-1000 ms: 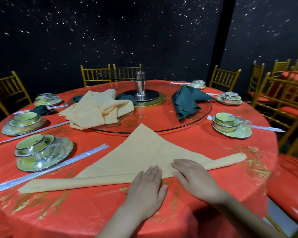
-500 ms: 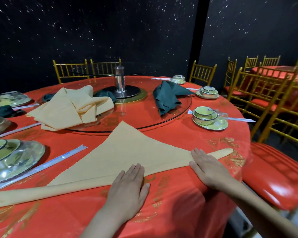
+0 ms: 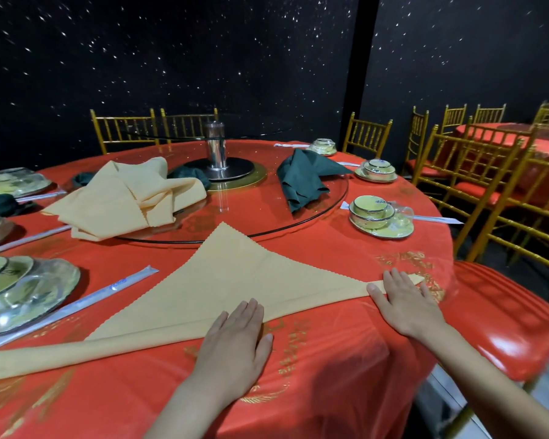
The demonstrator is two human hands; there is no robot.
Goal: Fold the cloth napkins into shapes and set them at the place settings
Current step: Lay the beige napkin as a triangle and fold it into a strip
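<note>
A tan cloth napkin lies flat on the red tablecloth as a triangle, its long near edge rolled into a narrow band. My left hand presses flat on the middle of that band, fingers straight. Near the band's right tip, my right hand lies flat on it, fingers spread. On the glass turntable sit a heap of tan napkins and a dark green napkin.
Place settings with stacked bowls and plates stand at the left and right, with wrapped chopsticks beside them. A steel post rises at the turntable's centre. Gold chairs ring the table; a red seat is close on the right.
My right hand has slid right along the rolled edge toward the napkin's tip. My left hand has stayed near the middle. The view has swung to the right.
</note>
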